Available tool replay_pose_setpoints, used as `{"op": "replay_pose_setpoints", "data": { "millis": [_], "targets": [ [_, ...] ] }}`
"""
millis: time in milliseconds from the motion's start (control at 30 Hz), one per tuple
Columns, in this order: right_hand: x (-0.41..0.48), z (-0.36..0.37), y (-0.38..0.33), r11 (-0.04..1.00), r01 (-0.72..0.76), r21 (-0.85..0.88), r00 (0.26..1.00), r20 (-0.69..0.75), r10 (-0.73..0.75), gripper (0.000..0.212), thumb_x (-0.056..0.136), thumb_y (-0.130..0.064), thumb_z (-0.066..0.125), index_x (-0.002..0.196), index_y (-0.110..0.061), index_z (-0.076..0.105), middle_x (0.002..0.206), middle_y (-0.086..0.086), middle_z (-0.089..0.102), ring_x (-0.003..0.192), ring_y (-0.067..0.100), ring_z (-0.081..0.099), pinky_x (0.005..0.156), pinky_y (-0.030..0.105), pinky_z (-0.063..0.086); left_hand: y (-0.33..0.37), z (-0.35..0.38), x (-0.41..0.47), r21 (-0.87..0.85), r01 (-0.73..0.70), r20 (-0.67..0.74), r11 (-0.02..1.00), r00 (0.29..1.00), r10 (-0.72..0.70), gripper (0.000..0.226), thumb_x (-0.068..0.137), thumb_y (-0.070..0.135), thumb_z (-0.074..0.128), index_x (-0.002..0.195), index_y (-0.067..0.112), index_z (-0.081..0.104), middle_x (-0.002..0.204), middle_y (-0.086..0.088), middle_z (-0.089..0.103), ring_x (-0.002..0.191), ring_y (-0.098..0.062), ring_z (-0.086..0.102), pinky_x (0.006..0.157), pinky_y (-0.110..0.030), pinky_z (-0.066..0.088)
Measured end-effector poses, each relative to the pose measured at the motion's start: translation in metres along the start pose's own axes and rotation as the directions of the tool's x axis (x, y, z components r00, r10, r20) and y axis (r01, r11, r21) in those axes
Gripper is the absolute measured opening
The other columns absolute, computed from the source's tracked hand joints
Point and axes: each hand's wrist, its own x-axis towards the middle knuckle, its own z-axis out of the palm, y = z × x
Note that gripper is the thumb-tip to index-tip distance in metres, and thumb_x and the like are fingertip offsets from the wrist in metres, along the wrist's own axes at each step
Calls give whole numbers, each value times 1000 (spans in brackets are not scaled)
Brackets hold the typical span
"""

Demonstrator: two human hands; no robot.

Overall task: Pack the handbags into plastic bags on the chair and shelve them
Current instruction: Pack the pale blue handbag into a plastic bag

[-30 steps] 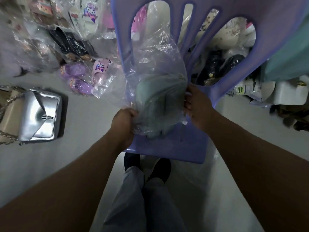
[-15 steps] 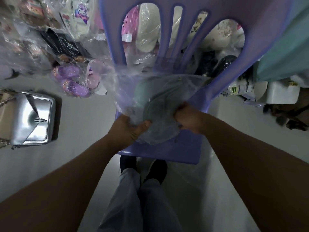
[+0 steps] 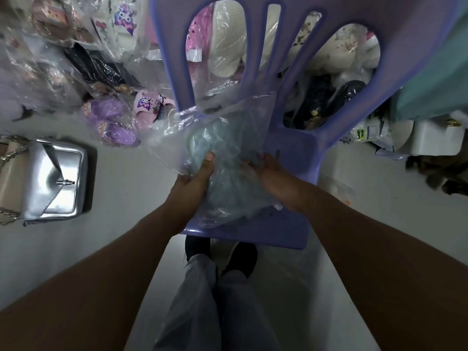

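Note:
A pale green handbag (image 3: 215, 148) lies inside a clear plastic bag (image 3: 228, 117) on the seat of a lilac plastic chair (image 3: 296, 153). My left hand (image 3: 195, 176) grips the bagged handbag from the left, thumb on top. From the right, my right hand (image 3: 273, 173) holds the plastic against the handbag, its fingertips partly hidden by the film. A silver handbag (image 3: 54, 181) with a chain strap lies on the floor at the left, beside a beige handbag (image 3: 10, 178).
Piles of bagged slippers and shoes (image 3: 111, 117) crowd the floor behind and left of the chair. White boxes and packets (image 3: 430, 138) sit at the right. My legs and dark shoes (image 3: 220, 252) stand just in front of the chair's seat.
The bag stood upright against the chair back a second ago. It now lies flatter on the seat, and both hands have shifted onto its near end.

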Motion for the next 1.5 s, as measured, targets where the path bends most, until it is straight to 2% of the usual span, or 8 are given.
{"op": "replay_pose_setpoints", "data": {
  "millis": [333, 433, 600, 767, 1033, 1100, 1233, 1500],
  "targets": [
    [-25, -12, -12, 969, 21, 246, 998, -58, -7, 32, 110, -29, 36, 135, -19, 52, 138, 0, 52, 140, 25, 41, 125, 42, 17, 17, 6, -13, -280, 207, 121, 937, 976, -179, 79, 75, 82, 54, 137, 33, 55, 124, -2, 71, 105, -28, 72, 79, -52, 59],
    [-34, -14, -20, 892, -71, 447, 991, -67, 112, 35, 99, -45, 57, 119, -16, 62, 118, 5, 67, 113, 29, 63, 83, 31, 57, 28, 10, -22, -216, 285, 218, 934, 946, -238, 65, 83, 80, 46, 117, 28, 66, 108, -2, 75, 92, -25, 74, 79, -46, 60],
    [-47, -36, -35, 748, -143, 648, 988, 44, 150, 51, 88, -56, 60, 129, -24, 60, 109, 0, 64, 91, 18, 61, 63, 27, 54, 49, 14, -34, -178, 249, 198, 952, 957, -213, 51, 96, 67, 42, 108, 22, 64, 103, -9, 70, 81, -25, 67, 72, -39, 59],
    [-56, -55, -57, 570, -65, 819, 982, -48, 181, 38, 94, -59, 53, 72, -27, 56, 62, -5, 44, 55, 8, 38, 55, 23, 28, 62, 11, -44, -216, 234, 257, 948, 950, -176, 49, 102, 49, 45, 90, 11, 73, 87, -11, 72, 66, -20, 71, 54, -25, 58],
    [-70, -49, -68, 716, 208, 666, 972, -221, -76, 42, 72, -67, 75, 96, -33, 69, 100, -2, 65, 101, 15, 62, 91, 41, 55, 76, 7, -38, -172, 158, -36, 972, 985, -167, 69, 80, 72, 57, 119, 15, 58, 77, -1, 60, 49, -16, 53, 43, -23, 43],
    [-71, -48, -65, 797, 306, 522, 948, -243, -205, 29, 78, -45, 83, 98, -29, 70, 87, -7, 66, 78, 6, 64, 72, 29, 52, 78, 6, -37, -135, 152, -89, 979, 982, -165, 85, 62, 80, 61, 123, 22, 54, 77, 1, 54, 42, -14, 47, 37, -19, 36],
    [-66, -48, -80, 873, 314, 373, 846, -527, -79, 22, 101, -26, 60, 96, -9, 72, 71, 4, 62, 47, 4, 50, 54, 27, 40, 78, 14, -50, 34, 223, 5, 974, 975, -224, 40, 86, 66, 55, 88, 26, 55, 62, 4, 50, 42, -9, 39, 35, -12, 28],
    [-62, -46, -109, 911, 293, 290, 682, -731, 14, 38, 103, -28, 36, 90, -11, 67, 96, 12, 70, 89, 34, 63, 83, 47, 51, 99, 14, -55, 645, 336, 40, 687, 882, -469, 14, 95, 22, 57, 82, 16, 60, 59, 3, 62, 32, -4, 32, 38, -9, 20]
  ]
}}
